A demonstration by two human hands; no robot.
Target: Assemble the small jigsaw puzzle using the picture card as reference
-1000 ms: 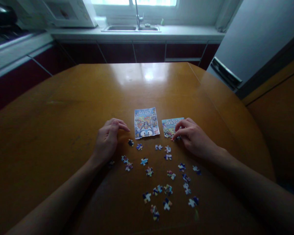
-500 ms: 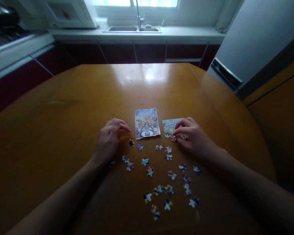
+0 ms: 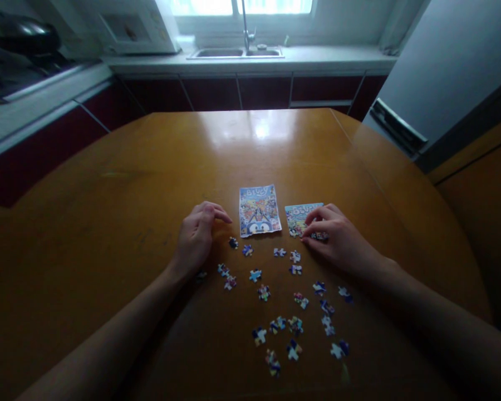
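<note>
Right of centre, the right hand (image 3: 336, 234) bends its fingers (image 3: 319, 226) over the partly assembled puzzle (image 3: 294, 216), grip unclear; left of centre, the left hand (image 3: 196, 234) lies half-open, apparently empty, loose pieces (image 3: 264, 292) below centre.

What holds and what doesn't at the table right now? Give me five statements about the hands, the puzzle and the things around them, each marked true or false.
1. The right hand hides part of the partly assembled puzzle from view. True.
2. The picture sheet lies between the left hand and the partly assembled puzzle. True.
3. The left hand rests on the picture sheet. False: it lies to the left of the sheet, apart from it.
4. A sink is set in the counter beyond the table. True.
5. All the loose pieces lie beyond the picture sheet, toward the sink. False: the loose pieces in view lie nearer the person than the sheet.
</note>
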